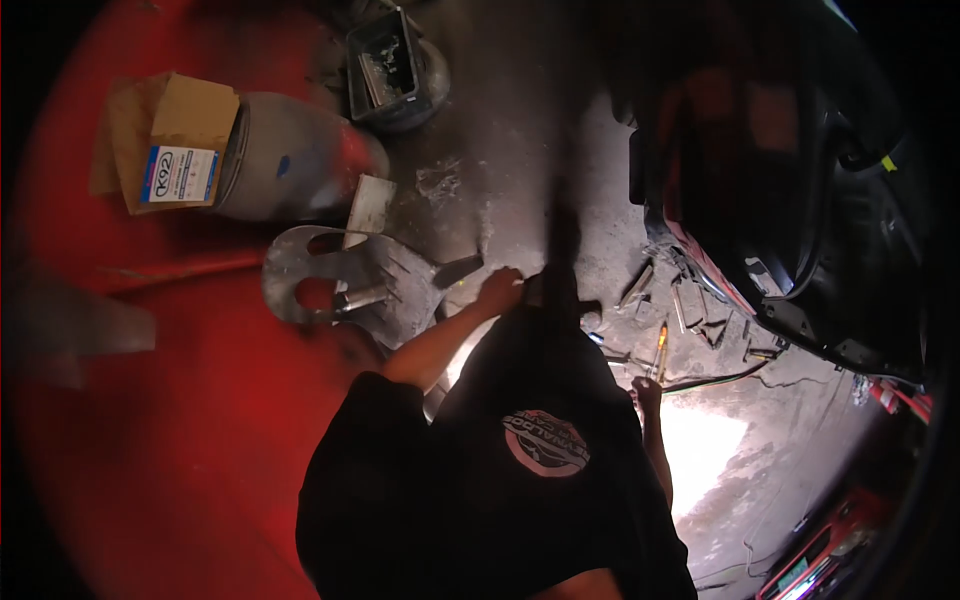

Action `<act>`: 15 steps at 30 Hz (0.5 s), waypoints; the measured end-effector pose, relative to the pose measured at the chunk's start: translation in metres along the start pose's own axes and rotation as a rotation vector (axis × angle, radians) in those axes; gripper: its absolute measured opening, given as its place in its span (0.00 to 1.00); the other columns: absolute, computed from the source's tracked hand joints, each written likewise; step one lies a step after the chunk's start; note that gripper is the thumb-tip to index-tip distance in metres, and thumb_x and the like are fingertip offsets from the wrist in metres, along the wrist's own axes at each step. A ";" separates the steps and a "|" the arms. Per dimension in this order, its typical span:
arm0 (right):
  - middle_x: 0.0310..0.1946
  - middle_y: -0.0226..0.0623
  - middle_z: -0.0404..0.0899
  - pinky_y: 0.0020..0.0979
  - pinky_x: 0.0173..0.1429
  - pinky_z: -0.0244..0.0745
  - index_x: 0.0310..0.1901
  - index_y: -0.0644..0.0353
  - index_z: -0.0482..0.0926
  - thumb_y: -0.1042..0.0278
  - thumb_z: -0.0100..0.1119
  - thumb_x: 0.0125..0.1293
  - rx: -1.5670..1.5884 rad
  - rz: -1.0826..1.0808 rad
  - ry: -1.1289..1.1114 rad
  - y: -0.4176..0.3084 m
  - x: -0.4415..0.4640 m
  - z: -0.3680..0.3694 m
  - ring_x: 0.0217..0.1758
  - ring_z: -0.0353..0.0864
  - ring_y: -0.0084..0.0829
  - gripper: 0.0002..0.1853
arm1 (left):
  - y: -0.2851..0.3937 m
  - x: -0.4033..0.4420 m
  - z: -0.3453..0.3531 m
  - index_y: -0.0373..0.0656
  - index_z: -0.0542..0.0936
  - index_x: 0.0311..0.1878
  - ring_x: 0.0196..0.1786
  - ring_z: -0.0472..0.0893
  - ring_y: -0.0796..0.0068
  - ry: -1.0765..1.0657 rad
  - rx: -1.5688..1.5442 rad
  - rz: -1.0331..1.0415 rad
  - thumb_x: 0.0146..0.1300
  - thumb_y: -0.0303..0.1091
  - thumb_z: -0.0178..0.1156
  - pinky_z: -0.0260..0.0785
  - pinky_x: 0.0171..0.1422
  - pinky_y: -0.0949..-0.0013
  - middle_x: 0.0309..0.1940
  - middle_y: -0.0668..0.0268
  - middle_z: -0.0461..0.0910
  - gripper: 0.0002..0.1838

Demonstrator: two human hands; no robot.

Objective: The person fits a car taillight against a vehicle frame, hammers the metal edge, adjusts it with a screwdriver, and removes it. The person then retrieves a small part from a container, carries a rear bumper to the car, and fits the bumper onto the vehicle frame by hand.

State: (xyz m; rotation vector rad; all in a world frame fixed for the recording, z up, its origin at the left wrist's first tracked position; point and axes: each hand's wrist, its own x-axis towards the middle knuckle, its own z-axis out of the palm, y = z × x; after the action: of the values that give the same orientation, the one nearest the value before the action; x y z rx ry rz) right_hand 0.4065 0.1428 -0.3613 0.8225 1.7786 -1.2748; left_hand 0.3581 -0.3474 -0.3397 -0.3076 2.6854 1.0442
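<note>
My left hand (503,289) reaches from the black sleeve to the upper edge of my dark clothing. Its fingers look curled, but what they hold, if anything, is hidden. Past my torso on the right, my right hand (646,391) is small and partly shadowed, with its fingers closed. Just above it, a screwdriver-like tool with an orange handle (662,338) points down toward the fingers; whether they touch it is unclear. The black shirt (440,480) with a round logo covers the lower middle.
A large red panel (200,430) fills the left side. Cardboard (195,112) lies beside a grey rounded container (290,155), with a black bin (383,70) beyond. Metal pieces (690,310) are scattered on the concrete beside a dark vehicle body (800,190). A cut-out plate (400,285) stands near my left forearm.
</note>
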 end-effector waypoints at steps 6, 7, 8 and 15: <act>0.23 0.34 0.80 0.23 0.24 0.70 0.55 0.64 0.78 0.77 0.62 0.66 -0.106 -0.124 -0.112 -0.096 0.025 0.037 0.21 0.79 0.23 0.16 | -0.158 -0.040 -0.033 0.40 0.86 0.35 0.50 0.84 0.47 -0.102 -0.067 -0.591 0.60 0.39 0.61 0.75 0.56 0.48 0.41 0.47 0.86 0.12; 0.23 0.34 0.80 0.23 0.23 0.70 0.55 0.64 0.78 0.78 0.62 0.66 -0.151 -0.130 -0.098 -0.113 0.031 0.047 0.21 0.79 0.23 0.16 | -0.170 -0.040 -0.032 0.40 0.86 0.35 0.50 0.84 0.46 -0.071 -0.096 -0.644 0.61 0.39 0.60 0.75 0.56 0.48 0.41 0.47 0.86 0.12; 0.23 0.34 0.80 0.24 0.23 0.70 0.54 0.64 0.77 0.79 0.62 0.66 -0.199 -0.134 -0.087 -0.130 0.034 0.056 0.21 0.79 0.23 0.15 | -0.177 -0.040 -0.027 0.40 0.86 0.35 0.51 0.84 0.47 -0.094 -0.152 -0.620 0.61 0.39 0.60 0.75 0.56 0.48 0.41 0.47 0.86 0.12; 0.23 0.38 0.82 0.29 0.24 0.72 0.55 0.67 0.80 0.77 0.64 0.63 -0.265 -0.127 -0.205 -0.223 0.114 0.134 0.21 0.80 0.28 0.18 | -0.165 0.067 -0.100 0.40 0.86 0.45 0.45 0.83 0.55 -0.031 -0.274 -0.449 0.66 0.34 0.57 0.75 0.50 0.56 0.38 0.52 0.86 0.13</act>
State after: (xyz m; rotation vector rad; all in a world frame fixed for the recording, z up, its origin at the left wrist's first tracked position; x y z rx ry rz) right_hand 0.1921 -0.0423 -0.3860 0.4212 1.8049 -1.1262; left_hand 0.3258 -0.5423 -0.3930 -0.8868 2.2808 1.2447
